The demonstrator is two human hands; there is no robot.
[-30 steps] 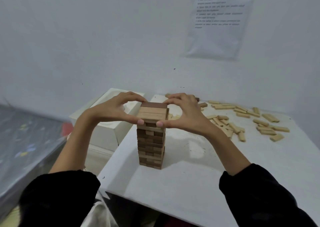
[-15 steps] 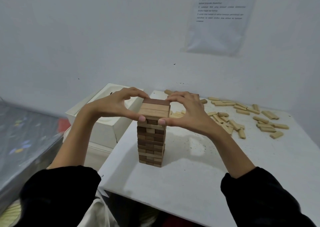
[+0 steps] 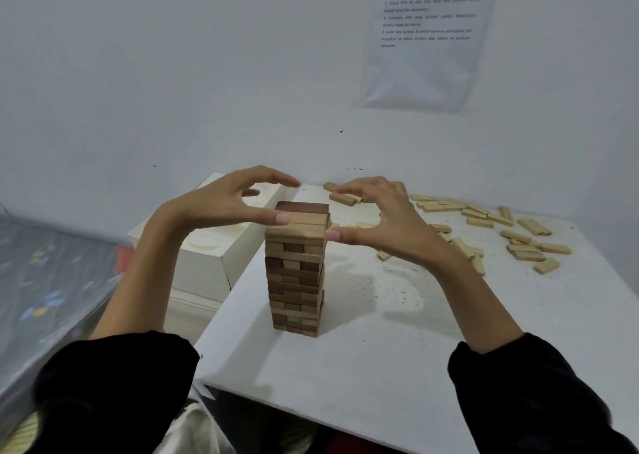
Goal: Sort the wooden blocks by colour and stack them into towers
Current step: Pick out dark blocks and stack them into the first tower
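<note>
Starting at the left hand (image 3: 221,204): spread into a wide C, pinching nothing, thumb tip laid against the left end of the top layer (image 3: 297,223), other digits arched clear above and behind it. Same at the right hand (image 3: 380,218): spread, gripping nothing, thumb tip touching the right end of that layer, the rest loosely curved in the air over the far edge. Between the two thumbs, the tower (image 3: 297,280) of brown blocks, upright on the left front part of the bench (image 3: 380,367). Top layer of three, long axes left to right, so one end face toward each thumb; darkest block (image 3: 302,207) on the far side. One layer down, short ends toward the camera. Reads as a last squaring of the top layer rather than a lift. Beyond and to the right, well apart from the tower, pale blocks (image 3: 518,242) scattered flat on the bench at mixed angles. Nearer the right hand, so probably that hand's reach for a second tower. Just off the bench's left edge, a white box (image 3: 214,256).
</note>
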